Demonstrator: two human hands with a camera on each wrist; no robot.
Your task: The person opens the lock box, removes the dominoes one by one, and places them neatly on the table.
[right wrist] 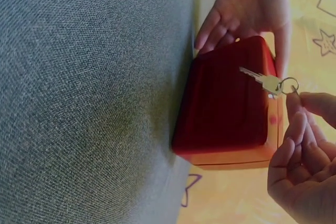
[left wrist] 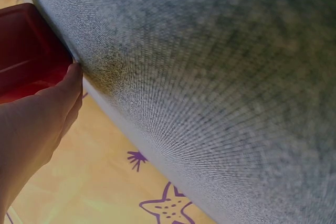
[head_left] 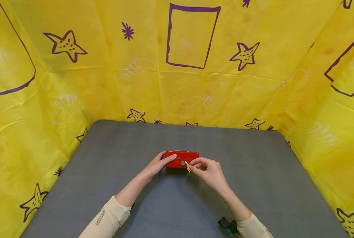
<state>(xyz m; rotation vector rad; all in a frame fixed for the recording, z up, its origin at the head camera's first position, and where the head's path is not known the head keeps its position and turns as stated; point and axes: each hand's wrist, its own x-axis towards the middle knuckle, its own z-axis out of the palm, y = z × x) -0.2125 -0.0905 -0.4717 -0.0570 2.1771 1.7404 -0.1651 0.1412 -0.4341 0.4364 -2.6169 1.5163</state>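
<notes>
A small red cash box [head_left: 177, 155] with a round lock [head_left: 182, 163] on its front is held over the grey tabletop. My left hand [head_left: 160, 163] grips its left end, the thumb lying across the front and the fingers at the side. In the right wrist view a broad, dark red face of the box [right wrist: 226, 103] shows. Thumb and forefinger of my right hand [head_left: 208, 170] pinch a small key [head_left: 187, 166] just right of the lock. A silver key [right wrist: 265, 81] dangles from a ring [right wrist: 289, 85] at those fingertips.
The grey table [head_left: 120, 142] surrounds the box. Behind it and on both sides hangs a yellow cloth [head_left: 141, 86] printed with purple starfish and frames. A dark strap [head_left: 228, 225] is at my right wrist.
</notes>
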